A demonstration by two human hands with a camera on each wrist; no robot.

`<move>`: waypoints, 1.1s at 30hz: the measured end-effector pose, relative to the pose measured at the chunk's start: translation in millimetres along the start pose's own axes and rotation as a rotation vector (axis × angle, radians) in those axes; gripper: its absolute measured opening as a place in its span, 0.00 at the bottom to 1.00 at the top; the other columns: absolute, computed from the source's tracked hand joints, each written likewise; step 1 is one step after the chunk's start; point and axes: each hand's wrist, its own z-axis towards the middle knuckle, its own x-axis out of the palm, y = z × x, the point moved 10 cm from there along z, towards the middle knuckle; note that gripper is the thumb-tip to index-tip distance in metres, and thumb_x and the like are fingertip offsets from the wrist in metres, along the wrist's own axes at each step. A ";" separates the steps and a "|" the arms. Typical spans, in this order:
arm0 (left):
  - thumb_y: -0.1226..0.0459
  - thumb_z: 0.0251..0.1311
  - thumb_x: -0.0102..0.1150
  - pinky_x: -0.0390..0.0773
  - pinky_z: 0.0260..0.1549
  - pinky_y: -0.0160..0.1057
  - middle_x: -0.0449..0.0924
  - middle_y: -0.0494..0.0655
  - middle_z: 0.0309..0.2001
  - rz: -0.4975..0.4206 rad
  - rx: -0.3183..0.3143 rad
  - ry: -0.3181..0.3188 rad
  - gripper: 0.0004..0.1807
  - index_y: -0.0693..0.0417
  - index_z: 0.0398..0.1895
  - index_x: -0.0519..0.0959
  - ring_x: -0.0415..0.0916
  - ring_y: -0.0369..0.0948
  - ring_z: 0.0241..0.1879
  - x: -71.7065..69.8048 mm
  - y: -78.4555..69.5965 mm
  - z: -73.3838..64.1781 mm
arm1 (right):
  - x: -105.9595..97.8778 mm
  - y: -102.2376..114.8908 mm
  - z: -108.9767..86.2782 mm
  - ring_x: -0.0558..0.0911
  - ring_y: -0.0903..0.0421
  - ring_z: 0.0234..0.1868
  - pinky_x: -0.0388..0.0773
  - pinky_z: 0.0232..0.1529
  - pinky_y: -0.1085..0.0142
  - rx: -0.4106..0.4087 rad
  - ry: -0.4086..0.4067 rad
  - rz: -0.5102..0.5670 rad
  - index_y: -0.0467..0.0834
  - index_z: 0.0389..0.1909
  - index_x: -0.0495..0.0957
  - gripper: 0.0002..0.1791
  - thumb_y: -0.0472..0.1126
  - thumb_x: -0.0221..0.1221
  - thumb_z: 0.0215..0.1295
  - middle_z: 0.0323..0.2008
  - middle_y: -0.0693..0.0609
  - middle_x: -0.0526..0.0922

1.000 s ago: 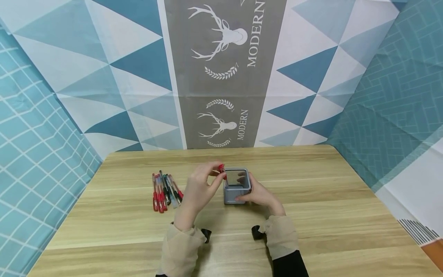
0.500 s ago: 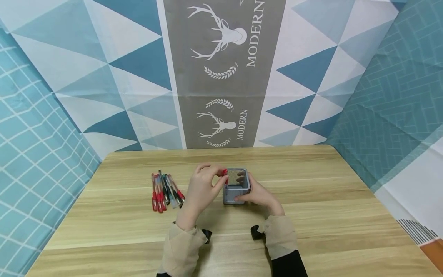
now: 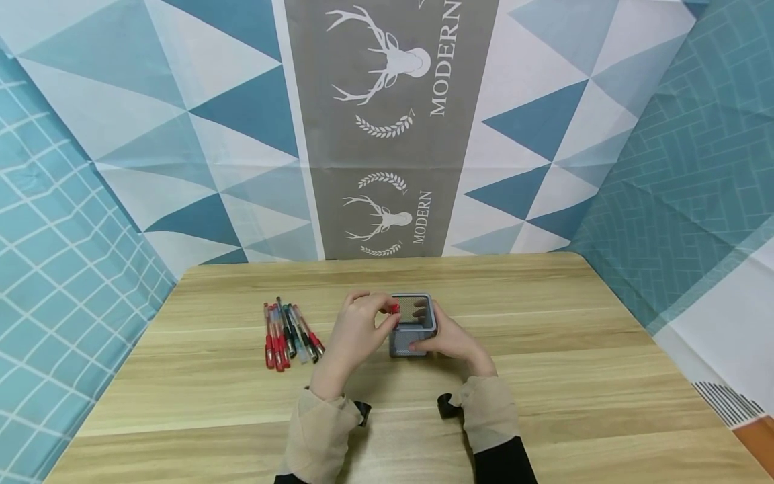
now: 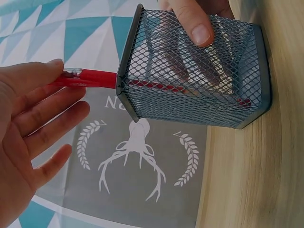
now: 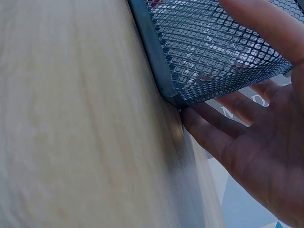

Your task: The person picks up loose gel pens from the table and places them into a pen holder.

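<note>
A patterned cloth (image 3: 387,154) with triangles, stag heads and the word MODERN hangs behind the wood-grained desk (image 3: 592,376). Over the desk's near edge come two forearms in beige sleeves (image 3: 317,437), dark fabric showing below. The left hand (image 3: 353,336) stands between the loose pens and the holder, and from the head it hides most of the pen it carries; its grip pinches that pen's end between thumb and forefinger, the remaining fingers spread apart. The right hand (image 3: 456,343) grips the holder from the right, thumb on the near wall, fingers bent round the far side and visible through the mesh. The holder (image 3: 402,345), a square grey mesh cup, is upright on the desk. To its left lie the loose pens (image 3: 291,336), red, black and green-tinged, side by side and partly overlapping. The red pen (image 4: 97,78) is partly inside the holder, its upper end above the rim, its lower part blurred by the mesh. Smallest are the black pieces (image 3: 448,406), one beside the inner side of each cuff.
</note>
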 end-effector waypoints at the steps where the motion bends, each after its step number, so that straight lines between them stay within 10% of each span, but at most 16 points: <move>1: 0.64 0.48 0.66 0.69 0.52 0.47 0.83 0.41 0.28 -0.004 -0.002 0.005 0.06 0.51 0.30 0.80 0.79 0.37 0.31 0.5 0.4 0.0 | -0.2 0.4 0.1 0.68 0.36 0.57 0.63 0.58 0.47 -0.004 -0.002 0.000 0.33 0.65 0.49 0.48 0.31 0.66 0.46 0.61 0.31 0.61; 33: 0.66 0.46 0.66 0.70 0.48 0.47 0.80 0.37 0.28 0.003 -0.021 0.254 0.08 0.47 0.29 0.78 0.76 0.35 0.30 26.9 7.0 -5.4 | -0.1 -1.6 2.3 0.64 0.35 0.60 0.58 0.62 0.44 -0.013 -0.007 -0.003 0.33 0.65 0.49 0.48 0.31 0.67 0.45 0.61 0.30 0.59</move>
